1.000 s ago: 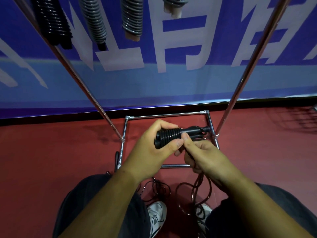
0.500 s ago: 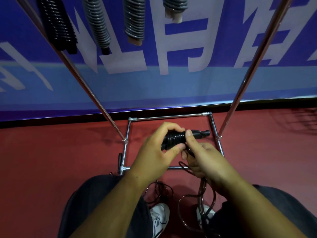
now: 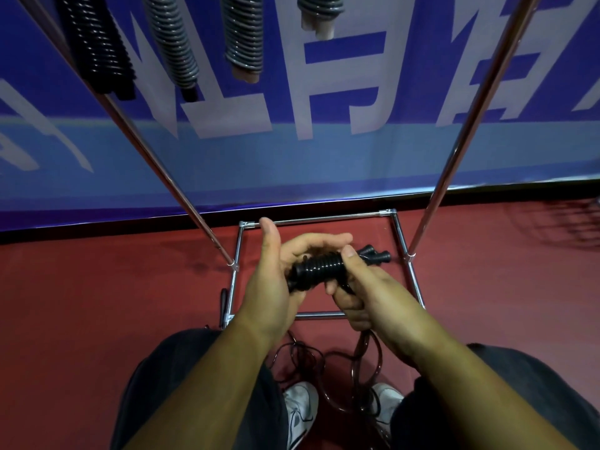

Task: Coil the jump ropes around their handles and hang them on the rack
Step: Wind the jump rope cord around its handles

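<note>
Looking straight down between the knees, right up against the rack [image 3: 454, 151]. Holding a black jump rope [image 3: 319, 269] up over the chrome base frame [image 3: 324, 219], well off the red floor [image 3: 97, 303], cord already wound in tight rings round the two handles [image 3: 378, 255] poking out to the right. Cradling the left end of that bundle in the left hand [image 3: 272, 287], fingers curved round the far side of it, thumb sticking straight up and off the rope. Pressing down on top of the coil with the thumb of the right hand [image 3: 370, 287], other fingers curled underneath and gripping the loose cord [image 3: 359, 345] just below the bundle. Rest of that cord dropping from the right fist into messy loops on the floor between two white shoes [image 3: 302, 407]. Up top, four finished coils [image 3: 243, 34] hanging side by side from the rack: one black at far left, then two grey, then another grey cut off by the top edge. Blue banner [image 3: 324, 151] with big white lettering just behind. Small black thing [image 3: 224, 300] lying on the floor beside the left rail of the base, can't tell what.
</note>
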{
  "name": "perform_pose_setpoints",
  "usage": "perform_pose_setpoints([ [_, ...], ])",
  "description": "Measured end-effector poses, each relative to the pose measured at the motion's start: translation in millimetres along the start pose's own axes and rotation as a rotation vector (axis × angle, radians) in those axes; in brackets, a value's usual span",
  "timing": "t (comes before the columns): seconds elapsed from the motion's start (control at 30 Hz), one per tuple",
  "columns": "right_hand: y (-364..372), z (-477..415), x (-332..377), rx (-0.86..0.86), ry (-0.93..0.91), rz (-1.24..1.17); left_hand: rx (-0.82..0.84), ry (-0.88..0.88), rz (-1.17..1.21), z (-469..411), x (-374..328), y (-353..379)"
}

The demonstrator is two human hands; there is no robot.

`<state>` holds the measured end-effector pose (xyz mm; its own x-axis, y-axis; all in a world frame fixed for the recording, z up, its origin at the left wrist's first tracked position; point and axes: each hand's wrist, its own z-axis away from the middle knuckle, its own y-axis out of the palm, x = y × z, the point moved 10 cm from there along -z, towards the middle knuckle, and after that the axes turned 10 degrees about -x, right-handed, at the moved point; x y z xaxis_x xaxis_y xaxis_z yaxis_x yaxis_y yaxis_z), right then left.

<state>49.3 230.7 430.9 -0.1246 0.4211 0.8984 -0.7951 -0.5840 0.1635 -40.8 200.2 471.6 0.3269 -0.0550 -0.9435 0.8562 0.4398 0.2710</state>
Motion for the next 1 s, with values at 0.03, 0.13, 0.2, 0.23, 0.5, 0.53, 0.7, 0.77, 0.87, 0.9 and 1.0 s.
perform_pose_setpoints([
  [0.03, 2, 0, -1, 0.015, 0.004, -0.003, 0.039, -0.037, 0.038, 1, 0, 5],
  [0.13, 7, 0, -2, 0.077, -0.01, -0.019, 0.112, -0.102, 0.068, 3, 5, 12],
  [0.2, 11, 1, -3, 0.121, -0.027, -0.019, 0.135, -0.048, 0.023, 4, 4, 13],
  [0.23, 13, 2, -4, 0.14, -0.021, -0.025, 0.138, -0.024, 0.01, 3, 4, 12],
  [0.5, 25, 11, -12, 0.269, 0.06, -0.02, 0.065, 0.04, -0.147, -3, 2, -1],
  [0.53, 26, 12, -11, 0.279, 0.063, -0.022, 0.062, 0.045, -0.152, -3, 2, -3],
  [0.7, 24, 10, -4, 0.255, 0.007, -0.057, 0.024, 0.05, -0.107, -3, -2, -2],
  [0.77, 16, 7, 8, 0.163, -0.114, -0.012, -0.077, -0.006, -0.076, -7, 1, -10],
  [0.87, 2, 8, 20, 0.003, -0.263, 0.077, -0.219, -0.103, -0.2, -11, 9, -30],
  [0.9, -5, 8, 23, -0.06, -0.306, 0.122, -0.223, -0.122, -0.279, -10, 10, -33],
  [1.0, -22, 7, 29, -0.229, -0.394, 0.267, -0.199, -0.161, -0.414, -6, 13, -32],
])
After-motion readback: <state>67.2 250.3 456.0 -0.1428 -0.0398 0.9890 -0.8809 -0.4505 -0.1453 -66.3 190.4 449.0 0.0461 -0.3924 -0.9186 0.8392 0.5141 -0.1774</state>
